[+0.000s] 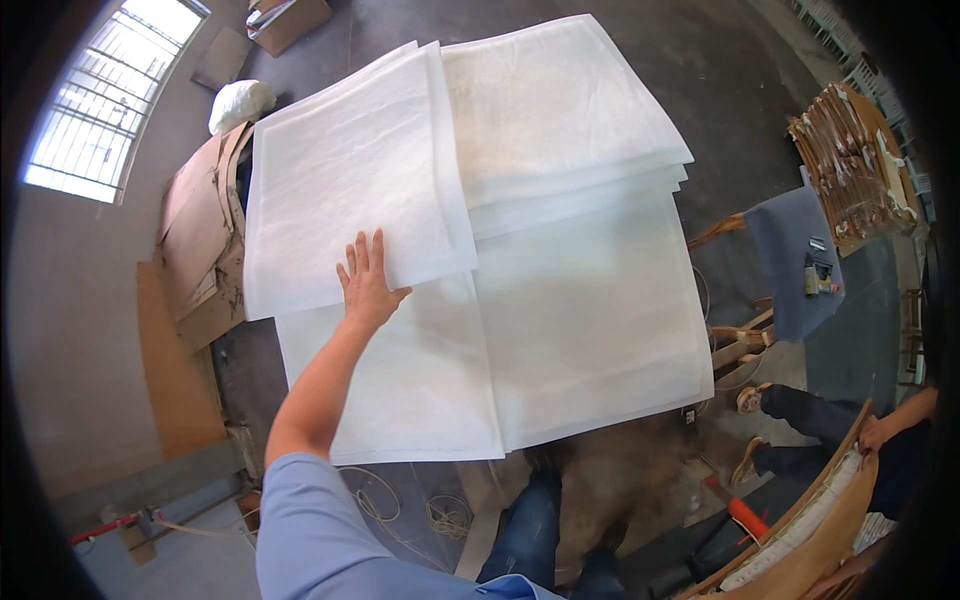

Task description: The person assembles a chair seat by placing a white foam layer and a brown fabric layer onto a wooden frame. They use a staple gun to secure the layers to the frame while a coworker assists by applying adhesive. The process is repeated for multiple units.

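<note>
My left hand point(368, 292) lies palm down with fingers spread on the near edge of a white sheet point(350, 170) at the upper left of the work surface. That sheet tops a small stack and overlaps a second stack of white sheets point(555, 100) at the upper right. Underneath, larger white sheets spread toward me: one at the near left point(400, 390), one at the near right point(600, 320). The material looks thin, soft and slightly see-through at its edges. My right hand is out of view.
Leaning cardboard point(205, 220) and a white bag point(241, 103) stand at the left. A blue-topped stool point(795, 260) holds small bottles. Stacked cardboard point(850, 165) is farther right. At the lower right another person's hands hold a curved padded panel point(810, 530). Cables point(445, 515) lie on the floor.
</note>
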### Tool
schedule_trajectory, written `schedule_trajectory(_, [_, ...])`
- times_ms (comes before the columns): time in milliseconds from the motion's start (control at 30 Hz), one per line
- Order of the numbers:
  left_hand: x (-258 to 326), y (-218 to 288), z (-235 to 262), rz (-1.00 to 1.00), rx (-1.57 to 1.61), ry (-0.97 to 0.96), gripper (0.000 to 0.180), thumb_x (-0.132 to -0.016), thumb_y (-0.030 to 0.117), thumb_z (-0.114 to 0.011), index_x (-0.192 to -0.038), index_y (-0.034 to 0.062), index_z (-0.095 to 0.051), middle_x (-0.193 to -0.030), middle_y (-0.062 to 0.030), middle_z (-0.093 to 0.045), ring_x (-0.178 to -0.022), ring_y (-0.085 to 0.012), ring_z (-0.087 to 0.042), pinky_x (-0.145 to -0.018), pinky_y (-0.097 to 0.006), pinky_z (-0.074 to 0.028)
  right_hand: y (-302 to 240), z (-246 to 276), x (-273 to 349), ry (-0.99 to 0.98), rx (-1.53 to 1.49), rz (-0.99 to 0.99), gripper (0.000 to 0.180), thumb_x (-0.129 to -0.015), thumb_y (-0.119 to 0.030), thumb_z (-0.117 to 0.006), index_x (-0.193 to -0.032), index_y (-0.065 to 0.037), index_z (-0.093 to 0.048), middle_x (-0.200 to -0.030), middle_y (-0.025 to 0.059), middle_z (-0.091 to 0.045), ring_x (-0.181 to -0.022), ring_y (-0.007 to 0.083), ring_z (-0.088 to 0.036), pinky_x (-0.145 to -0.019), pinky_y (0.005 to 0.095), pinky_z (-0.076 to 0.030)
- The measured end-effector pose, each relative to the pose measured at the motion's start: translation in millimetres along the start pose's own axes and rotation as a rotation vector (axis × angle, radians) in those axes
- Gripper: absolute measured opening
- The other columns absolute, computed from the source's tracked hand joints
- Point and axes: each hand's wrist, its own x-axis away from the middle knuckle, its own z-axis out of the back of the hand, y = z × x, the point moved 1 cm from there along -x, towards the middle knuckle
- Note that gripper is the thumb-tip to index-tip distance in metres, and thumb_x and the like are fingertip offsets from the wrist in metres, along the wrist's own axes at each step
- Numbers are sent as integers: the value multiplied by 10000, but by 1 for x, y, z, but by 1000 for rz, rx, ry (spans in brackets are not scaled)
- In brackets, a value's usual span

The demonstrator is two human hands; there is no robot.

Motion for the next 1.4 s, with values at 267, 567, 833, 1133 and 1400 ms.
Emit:
schedule_trajectory(267, [-63, -12, -12, -45, -209, 599, 889, -816, -37, -687, -1627, 222, -431, -1652, -90, -462, -1500, -367, -445, -1189, -556, -365, -4, 7, -13, -13, 6, 2, 270, -937, -311, -647, -983, -47, -676, -954, 249, -693, -928, 506, -635, -836, 562, -509])
schedule_trajectory(567, [-47, 4, 116, -354, -211, 566, 595, -750, -33, -686, -1336, 64, -655, -1205, -135, -741, -1082, -337, -709, -936, -442, -552, 16, 10, 2, -45, -122, -12, 293, -923, -330, -684, -1025, -56, -684, -1038, 278, -691, -997, 484, -643, -896, 559, -505])
schedule_trajectory(833, [45, 81, 404, -430, 277, 309, 419, -901, 91, -763, -1293, -25, -671, -1068, -148, -762, -1000, -230, -710, -916, -394, -546, 50, -46, 22, 138, -299, 29, 341, -904, -285, -784, -1136, -50, -700, -1080, 291, -703, -1031, 434, -684, -893, 531, -522])
schedule_trajectory(1133, [292, 206, 493, -592, 459, 273, 331, -877, 143, -807, -1122, -46, -687, -962, -88, -722, -876, -187, -668, -812, -360, -553, 73, -70, -18, 220, -688, 185, 247, -812, -257, -773, -939, -47, -747, -859, 196, -716, -847, 389, -711, -747, 471, -541])
schedule_trajectory(1400, [386, 272, 573, -829, 920, 358, 508, -856, 65, -781, -1321, -13, -593, -1137, -88, -693, -1004, -206, -677, -875, -344, -554, 61, 126, -163, 240, -1657, 685, 340, -998, -227, -733, -1296, -67, -690, -1214, 35, -716, -1032, 147, -669, -917, 331, -546])
